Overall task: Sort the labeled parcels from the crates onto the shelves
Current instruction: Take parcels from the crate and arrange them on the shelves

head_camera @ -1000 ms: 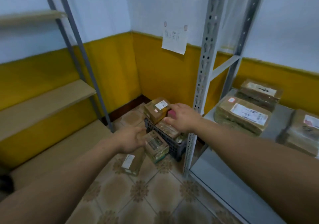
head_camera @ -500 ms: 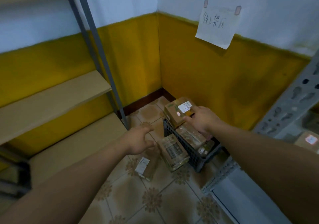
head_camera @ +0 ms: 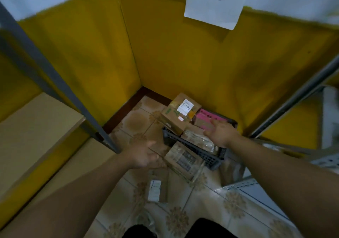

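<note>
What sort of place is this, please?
Probably a small parcel stockroom: labelled cardboard parcels piled in a dark crate on the floor, metal shelving uprights either side, and a handwritten sign on the wall.

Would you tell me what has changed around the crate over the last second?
The view has tipped down toward the corner. The right hand slid from the labelled box to the pink parcel in the crate, gripping nothing. The left hand stays open beside the crate. No parcel has moved.
</note>
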`<move>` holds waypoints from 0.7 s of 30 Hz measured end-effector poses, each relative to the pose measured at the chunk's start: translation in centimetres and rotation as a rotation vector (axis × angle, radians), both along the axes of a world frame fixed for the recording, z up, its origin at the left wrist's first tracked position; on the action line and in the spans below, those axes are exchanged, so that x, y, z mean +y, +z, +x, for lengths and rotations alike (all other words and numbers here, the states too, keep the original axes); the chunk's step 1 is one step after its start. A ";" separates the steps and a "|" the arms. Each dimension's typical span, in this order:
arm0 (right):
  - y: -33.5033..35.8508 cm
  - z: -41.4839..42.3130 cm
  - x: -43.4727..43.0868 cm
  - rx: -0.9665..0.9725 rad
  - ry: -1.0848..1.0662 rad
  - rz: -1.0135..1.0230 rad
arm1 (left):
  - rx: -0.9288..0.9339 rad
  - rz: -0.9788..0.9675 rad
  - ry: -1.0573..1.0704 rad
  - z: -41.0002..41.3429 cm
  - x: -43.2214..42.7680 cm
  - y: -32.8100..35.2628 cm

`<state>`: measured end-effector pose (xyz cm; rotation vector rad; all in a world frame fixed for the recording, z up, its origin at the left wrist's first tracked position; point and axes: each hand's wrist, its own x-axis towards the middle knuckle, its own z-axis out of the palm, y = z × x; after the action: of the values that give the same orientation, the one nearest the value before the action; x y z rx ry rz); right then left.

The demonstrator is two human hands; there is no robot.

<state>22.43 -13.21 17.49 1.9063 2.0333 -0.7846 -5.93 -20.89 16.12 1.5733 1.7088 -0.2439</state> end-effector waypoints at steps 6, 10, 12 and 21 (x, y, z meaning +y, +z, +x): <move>-6.7 -3.6 -1.6 0.063 -0.104 -0.161 | 0.024 -0.160 -0.047 -3.7 2.8 -5.8; -12.5 -4.6 -0.9 0.071 -0.075 -0.267 | -0.023 -0.251 0.078 -4.0 2.5 -11.0; -16.3 -5.0 -0.2 0.100 -0.118 -0.316 | -0.049 -0.278 0.177 -3.9 2.0 -14.6; -39.4 -11.2 -2.2 0.219 -0.200 -0.514 | -0.074 -0.365 0.487 -6.0 -2.2 -37.5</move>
<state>11.26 -15.40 -21.89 1.7885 1.5450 -1.4582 -11.93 -23.04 -21.36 0.8641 1.8091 -0.2279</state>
